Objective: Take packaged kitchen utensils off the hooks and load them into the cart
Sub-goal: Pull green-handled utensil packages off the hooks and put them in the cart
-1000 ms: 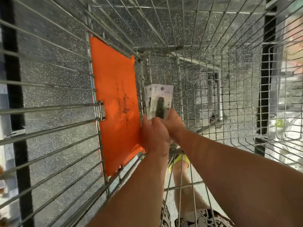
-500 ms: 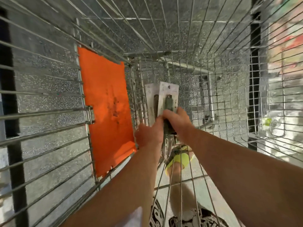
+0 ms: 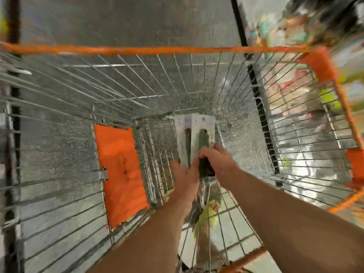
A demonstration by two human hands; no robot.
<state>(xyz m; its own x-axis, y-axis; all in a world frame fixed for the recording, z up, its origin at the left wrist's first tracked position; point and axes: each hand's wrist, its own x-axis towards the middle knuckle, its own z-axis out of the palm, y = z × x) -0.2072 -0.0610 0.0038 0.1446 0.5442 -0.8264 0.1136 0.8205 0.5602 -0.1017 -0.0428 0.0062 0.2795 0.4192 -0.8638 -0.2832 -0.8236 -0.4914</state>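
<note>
**Ana:** Where are the packs now?

**Ben:** Deep inside the cart (image 3: 285,123), low down near the wire bottom. I count two white card packs (image 3: 194,134), side by side, each with a dark handle on it.

**Ana:** Who holds them?

**Ben:** The right hand (image 3: 214,162) has its fingers curled round the dark handle of the nearer pack. The left hand (image 3: 183,176) is right beside the other pack and touches it, but I cannot tell if its fingers are closed on it. The picture is blurry there.

**Ana:** So is the job done?

**Ben:** Not yet, I think. The packs are off the hooks and in the cart, but the hands have not let go. No hooks show here, so I cannot say how many packs are left. An orange flap (image 3: 120,170) hangs on the cart's side, close by.
</note>
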